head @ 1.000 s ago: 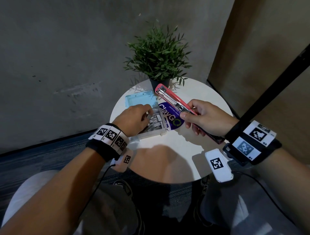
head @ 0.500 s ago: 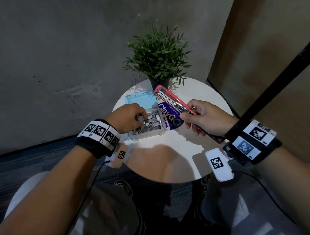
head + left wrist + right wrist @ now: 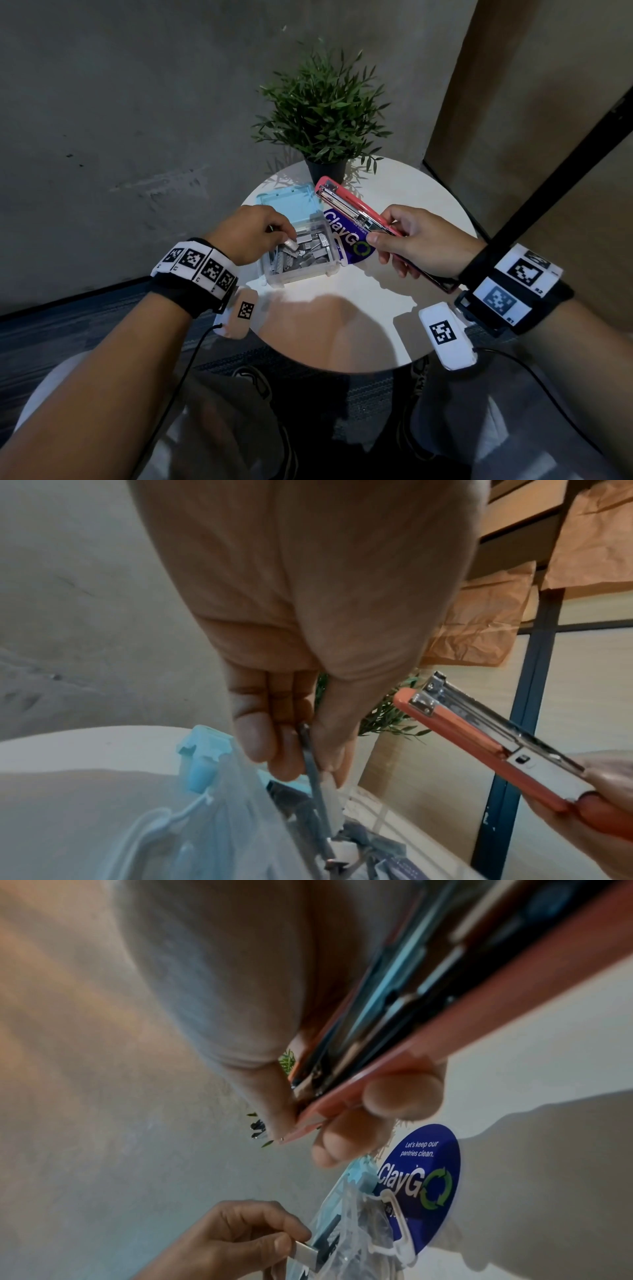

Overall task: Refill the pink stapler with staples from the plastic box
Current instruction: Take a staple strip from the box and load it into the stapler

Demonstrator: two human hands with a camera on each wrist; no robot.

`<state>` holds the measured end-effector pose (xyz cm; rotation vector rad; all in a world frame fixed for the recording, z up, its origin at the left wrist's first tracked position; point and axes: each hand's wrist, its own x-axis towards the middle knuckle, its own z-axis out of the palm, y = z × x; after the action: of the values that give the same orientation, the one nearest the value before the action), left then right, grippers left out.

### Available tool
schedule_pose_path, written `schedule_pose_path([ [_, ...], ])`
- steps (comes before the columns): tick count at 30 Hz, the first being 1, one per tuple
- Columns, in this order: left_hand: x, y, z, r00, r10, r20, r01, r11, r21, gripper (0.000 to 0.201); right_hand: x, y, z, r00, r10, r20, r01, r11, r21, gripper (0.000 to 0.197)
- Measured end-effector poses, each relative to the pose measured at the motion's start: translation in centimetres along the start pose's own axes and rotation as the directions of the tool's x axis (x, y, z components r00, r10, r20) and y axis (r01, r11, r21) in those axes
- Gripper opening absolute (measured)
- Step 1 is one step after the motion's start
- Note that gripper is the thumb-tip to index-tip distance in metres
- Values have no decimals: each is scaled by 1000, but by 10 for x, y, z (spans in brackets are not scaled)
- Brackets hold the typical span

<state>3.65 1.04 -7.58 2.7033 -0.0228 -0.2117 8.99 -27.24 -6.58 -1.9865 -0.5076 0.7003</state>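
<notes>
The pink stapler [image 3: 356,209] is swung open with its metal magazine showing, raised above the table and tilted up toward the plant. My right hand [image 3: 407,240] grips its rear half; the same stapler [image 3: 479,739] shows in the left wrist view. The clear plastic box [image 3: 301,257] sits on the white round table [image 3: 342,308], its blue lid [image 3: 291,202] folded back, with several staple strips inside. My left hand [image 3: 253,233] hovers over the box's left edge and pinches one staple strip [image 3: 318,785] between thumb and fingers, just above the pile.
A potted green plant [image 3: 325,116] stands at the table's far edge behind the stapler. A round blue ClayGo sticker [image 3: 349,240] lies on the table between box and right hand. Grey wall at left, wooden panel and a dark post at right.
My left hand has drawn back to the left and up out of the box with a staple strip pinched in it. The right hand and stapler have stayed put.
</notes>
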Motion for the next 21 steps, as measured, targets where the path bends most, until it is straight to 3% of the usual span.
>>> schedule_pose_path([
  [7, 0, 1, -1, 999, -31, -33, 31, 1000, -2, 14, 0, -1, 1, 1000, 7, 12, -7, 1000, -2, 23],
  [11, 0, 3, -5, 986, -76, -149, 46, 980, -194, 9, -1, 0, 2, 1000, 24, 16, -25, 1000, 8, 26],
  [16, -1, 10, -14, 968, -83, -235, -74, 804, -590, 12, 1, 1, 4, 999, 45, 22, -45, 999, 22, 25],
  [21, -4, 13, -22, 958, -50, -281, -166, 703, -691, 24, 2, 2, 6, 998, 54, 42, -55, 998, 39, 31],
])
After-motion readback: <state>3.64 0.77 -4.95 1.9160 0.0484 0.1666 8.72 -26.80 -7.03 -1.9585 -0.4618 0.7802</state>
